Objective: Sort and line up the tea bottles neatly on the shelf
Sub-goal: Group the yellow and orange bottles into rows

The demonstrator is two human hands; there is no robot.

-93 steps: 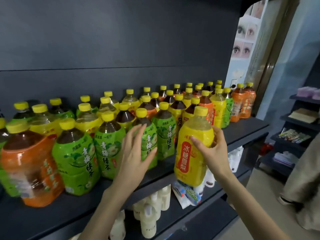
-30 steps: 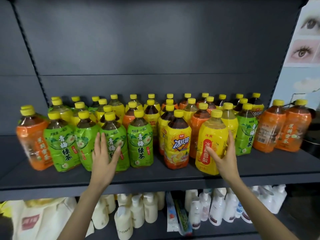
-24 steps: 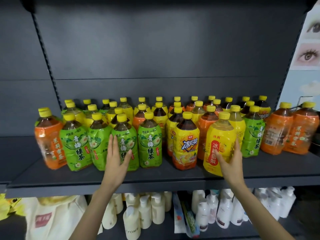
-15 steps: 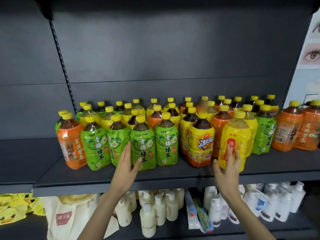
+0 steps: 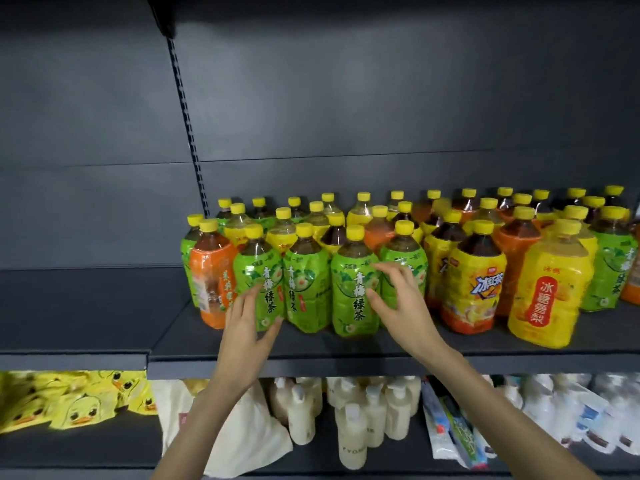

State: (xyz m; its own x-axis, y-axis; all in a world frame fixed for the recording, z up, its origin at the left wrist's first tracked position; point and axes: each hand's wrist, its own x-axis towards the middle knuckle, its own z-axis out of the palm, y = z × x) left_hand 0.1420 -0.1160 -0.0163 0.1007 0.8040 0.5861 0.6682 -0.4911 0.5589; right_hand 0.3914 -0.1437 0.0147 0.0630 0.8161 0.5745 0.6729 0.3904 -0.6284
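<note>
Tea bottles (image 5: 398,237) with yellow caps packed upright several rows deep on the dark shelf (image 5: 180,337), front row from the left: one orange bottle (image 5: 211,282), four green bottles (image 5: 306,271) side by side, then a yellow-and-orange bottle (image 5: 474,289) and a pale yellow bottle (image 5: 550,292) nearest the edge. Left hand (image 5: 247,327) flat, fingers straight and spread, touching the front of the first green bottle (image 5: 256,268); right hand (image 5: 401,303) wide with fingers bent, thumb on the label of the third green bottle (image 5: 346,271), real grip impossible to tell. Below, cream pump bottles (image 5: 353,434), a cloth bag (image 5: 249,434) and yellow duck packets (image 5: 76,403) on the lower shelf (image 5: 86,452).
</note>
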